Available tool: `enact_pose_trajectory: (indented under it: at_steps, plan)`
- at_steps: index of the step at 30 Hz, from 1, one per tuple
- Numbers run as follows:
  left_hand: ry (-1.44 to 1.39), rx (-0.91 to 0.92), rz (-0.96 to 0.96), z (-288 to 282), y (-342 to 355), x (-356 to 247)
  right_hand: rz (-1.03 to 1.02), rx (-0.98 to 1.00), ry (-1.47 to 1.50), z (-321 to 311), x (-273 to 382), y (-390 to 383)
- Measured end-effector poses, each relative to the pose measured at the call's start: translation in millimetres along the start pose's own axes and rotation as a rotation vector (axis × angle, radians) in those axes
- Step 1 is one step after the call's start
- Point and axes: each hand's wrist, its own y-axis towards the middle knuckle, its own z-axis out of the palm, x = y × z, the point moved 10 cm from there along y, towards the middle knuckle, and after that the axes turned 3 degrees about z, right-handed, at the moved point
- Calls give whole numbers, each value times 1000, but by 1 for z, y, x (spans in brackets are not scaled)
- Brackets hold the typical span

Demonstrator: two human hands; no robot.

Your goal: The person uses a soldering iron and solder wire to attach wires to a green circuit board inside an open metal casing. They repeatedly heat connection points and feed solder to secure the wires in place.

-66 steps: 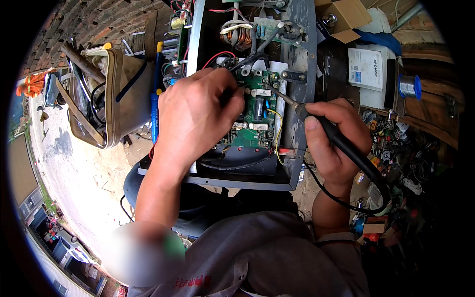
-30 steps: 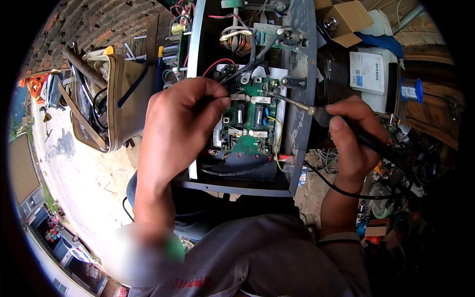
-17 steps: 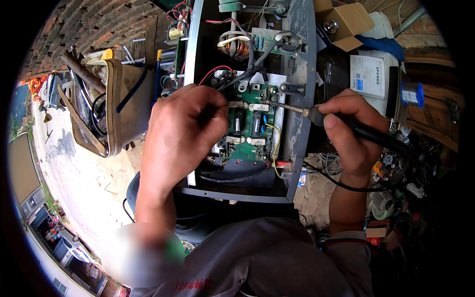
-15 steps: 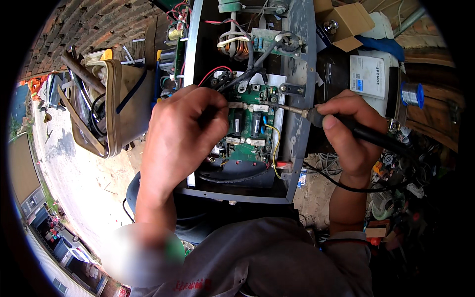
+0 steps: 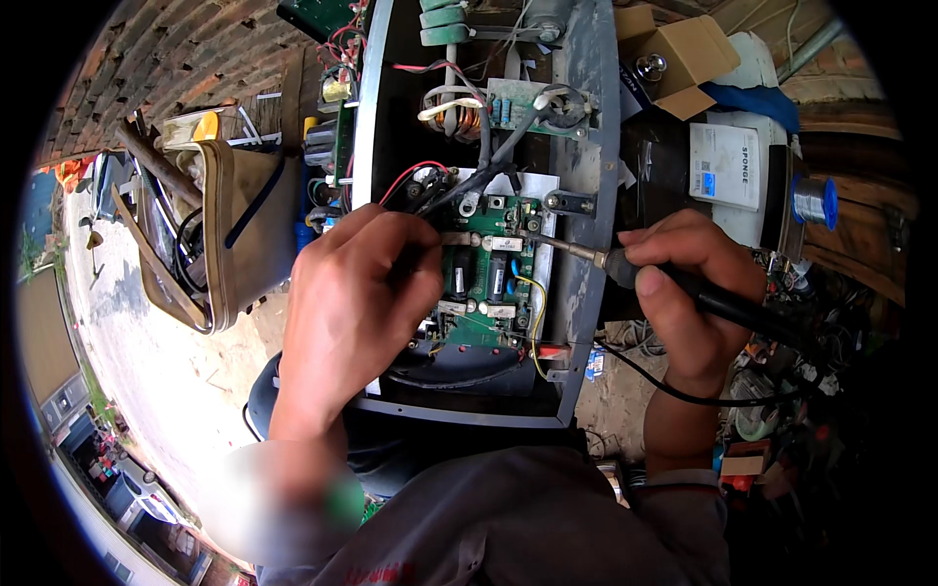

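In my right hand is a soldering iron, gripped by its black handle. Its thin metal tip points left and reaches the upper right part of a green circuit board, beside a white block-shaped component. My left hand is closed over the board's left edge, fingertips pinched together; whatever they hold is hidden behind the hand. Around the board stands an open grey metal housing. A thick black cable with a ring terminal lies just above the board, and a yellow wire curves down its right side.
A beige bucket of tools stands left of the housing. To the right are an open cardboard box, a white packet and a blue spool of solder wire. The iron's black cord loops below my right hand.
The housing and board sit slightly lower in the picture, and both hands have shifted down with them. The iron's tip stays at the board's upper right; both grips look the same.
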Motion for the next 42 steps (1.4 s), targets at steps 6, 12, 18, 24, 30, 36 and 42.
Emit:
enact_pose_trajectory:
  at_steps: [6,12,18,24,30,36,42]
  plan:
    - [13,6,-24,3,0,1,-5,13,-8,1,-1,1]
    - [19,3,-27,3,0,0,-38,42,-14,6,2,5]
    - [42,16,-32,7,0,0,-67,65,-41,10,6,7]
    - [61,17,-6,6,2,-3,-59,63,-52,12,8,9]
    - [68,-7,23,7,3,-4,-78,106,-75,15,11,12]
    - [54,-2,8,7,2,-4,-105,119,-91,17,14,13]
    - [41,-21,32,6,2,-3,-112,128,-93,18,16,13]
